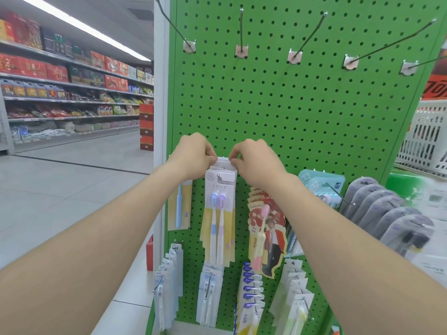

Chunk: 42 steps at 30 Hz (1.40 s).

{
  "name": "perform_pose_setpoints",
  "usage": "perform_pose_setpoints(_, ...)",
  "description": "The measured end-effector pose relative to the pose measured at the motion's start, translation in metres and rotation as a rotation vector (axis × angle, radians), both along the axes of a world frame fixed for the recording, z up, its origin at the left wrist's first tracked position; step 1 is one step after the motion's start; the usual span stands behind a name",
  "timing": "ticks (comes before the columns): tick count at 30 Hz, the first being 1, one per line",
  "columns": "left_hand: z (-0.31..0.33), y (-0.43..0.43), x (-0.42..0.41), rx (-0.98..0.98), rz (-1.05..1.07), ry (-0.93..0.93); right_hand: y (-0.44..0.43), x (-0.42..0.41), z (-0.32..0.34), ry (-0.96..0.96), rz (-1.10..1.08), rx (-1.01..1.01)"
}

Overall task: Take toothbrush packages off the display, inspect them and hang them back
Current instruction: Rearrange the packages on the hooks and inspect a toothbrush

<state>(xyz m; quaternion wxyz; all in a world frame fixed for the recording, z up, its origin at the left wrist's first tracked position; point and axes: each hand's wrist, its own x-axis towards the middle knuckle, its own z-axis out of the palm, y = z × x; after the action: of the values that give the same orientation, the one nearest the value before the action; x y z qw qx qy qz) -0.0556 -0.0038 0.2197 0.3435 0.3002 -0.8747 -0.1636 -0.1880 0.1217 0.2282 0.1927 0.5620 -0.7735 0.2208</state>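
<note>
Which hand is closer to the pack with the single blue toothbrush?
Left. The left hand is just above that blue toothbrush pack, pinching the twin-brush packs beside it; the right hand pinches them from their far side.

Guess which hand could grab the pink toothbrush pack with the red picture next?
Probably the right hand. It pinches the twin-brush packs on the side nearest the pink toothbrush pack, its wrist just above that stack. The left hand pinches the far side and would have to cross over.
</note>
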Motion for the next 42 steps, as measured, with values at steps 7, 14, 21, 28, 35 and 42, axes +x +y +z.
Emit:
perform_pose_setpoints(7, 0.003, 0.004, 0.011, 0.104, 0.018, 0.050, 0.011, 0.011, 0.000, 0.090, -0.041, -0.012)
perform_pose_setpoints(14, -0.011, 0.017, 0.030, -0.018, 0.179, 0.101, 0.034, 0.037, -0.011, -0.062, -0.028, -0.219)
perform_pose_setpoints(21, -0.020, 0.078, 0.060, -0.325, 0.321, 0.061, 0.065, 0.084, -0.063, 0.033, 0.189, -0.589)
perform_pose_setpoints(28, -0.083, 0.108, 0.078, -0.498, 0.436, 0.214, 0.082, 0.098, -0.143, -0.123, 0.273, -0.408)
perform_pose_setpoints(35, -0.156, 0.116, 0.075, -0.235, 0.148, 0.649, 0.095, 0.092, -0.209, -0.571, 0.307, -0.220)
perform_pose_setpoints(42, -0.202, 0.130, 0.050, 0.344, 0.029, 0.833, 0.101, 0.086, -0.232, -0.838, 0.274, -0.296)
